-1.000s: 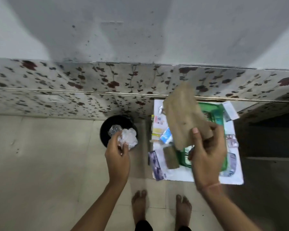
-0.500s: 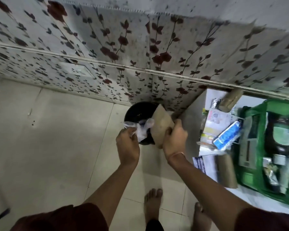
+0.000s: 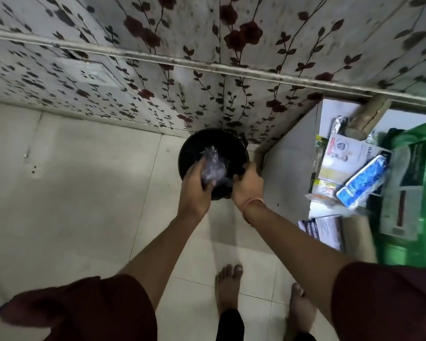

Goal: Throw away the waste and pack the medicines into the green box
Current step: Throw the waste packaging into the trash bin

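Both my hands are over a black waste bin [image 3: 234, 141] that stands on the floor against the wall. My left hand [image 3: 194, 190] is shut on a crumpled clear plastic wrapper [image 3: 213, 166], held just inside the bin's mouth. My right hand [image 3: 246, 184] curls over the bin's right rim, its fingers hidden in the dark inside. No brown paper bag is in view. The green box [image 3: 408, 252] sits on the white table [image 3: 293, 163] at the right, with packs inside. Beside it lie a blue blister pack [image 3: 362, 183] and a white medicine carton [image 3: 342, 153].
A flowered tile wall [image 3: 207, 70] runs behind the bin. A brown paper roll [image 3: 367, 116] and a foil strip [image 3: 340, 124] lie at the table's far end, leaflets [image 3: 325, 230] at its near edge. My bare feet [image 3: 228, 286] stand on pale floor tiles.
I have leaned closer over the bin. The brown paper bag that my right hand held has gone from sight. My left hand has lowered the plastic wrapper into the bin's mouth.
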